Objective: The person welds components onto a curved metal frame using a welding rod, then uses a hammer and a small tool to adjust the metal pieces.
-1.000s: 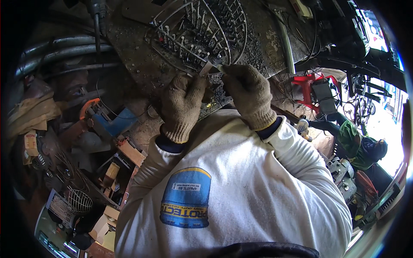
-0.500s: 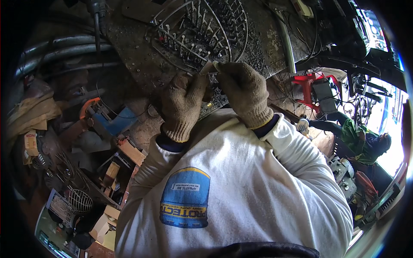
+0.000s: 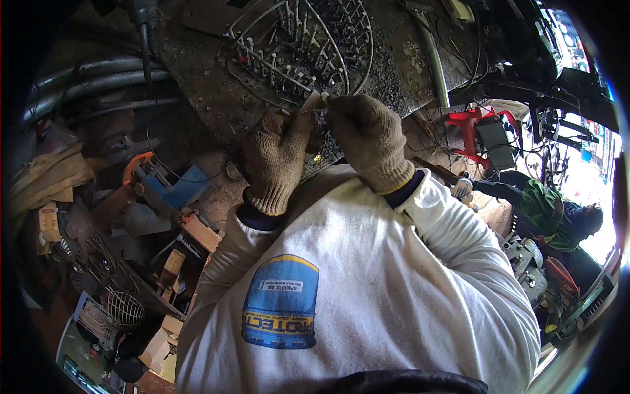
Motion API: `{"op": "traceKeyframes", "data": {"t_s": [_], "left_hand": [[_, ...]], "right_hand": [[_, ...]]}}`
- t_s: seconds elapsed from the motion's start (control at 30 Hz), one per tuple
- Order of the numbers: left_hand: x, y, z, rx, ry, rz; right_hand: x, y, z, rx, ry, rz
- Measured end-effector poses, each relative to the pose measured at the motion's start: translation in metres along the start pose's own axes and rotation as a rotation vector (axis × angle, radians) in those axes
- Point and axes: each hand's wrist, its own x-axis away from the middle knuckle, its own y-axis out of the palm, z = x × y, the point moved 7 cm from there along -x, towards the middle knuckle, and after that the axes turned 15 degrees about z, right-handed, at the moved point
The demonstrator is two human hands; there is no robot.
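Both my hands wear knitted gloves and meet close together over the near edge of a dark work table (image 3: 216,108). Between thumb and fingers, my left hand (image 3: 279,157) pinches a small flat pale piece (image 3: 311,102). Right beside it, my right hand (image 3: 371,138) has its fingers closed on a small piece with a pale end (image 3: 325,97); the rest is hidden in the glove. Just beyond my hands lies a curved metal wire frame (image 3: 338,49), with several upright nail-like metal pins (image 3: 275,71) standing within it.
Dark grit covers much of the table, and a metal bar (image 3: 433,62) lies on its right. Pipes (image 3: 98,69) and a blue-and-orange tool (image 3: 174,187) are at left. At right are a red stool (image 3: 467,134) and another person in green (image 3: 545,210).
The view has shifted slightly. My hands stay close together with their fingers closed, the right one a little nearer the left. The person at right has barely moved.
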Motion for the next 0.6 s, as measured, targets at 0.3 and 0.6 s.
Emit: {"op": "traceKeyframes", "data": {"t_s": [0.3, 0.6], "left_hand": [[0.008, 0.002, -0.022, 0.123, -0.071, -0.062], [0.006, 0.008, -0.002, 0.005, -0.040, -0.075]], "right_hand": [[0.007, -0.012, 0.015, -0.020, 0.146, -0.009], [0.006, -0.014, 0.014, -0.014, 0.084, 0.020]]}}
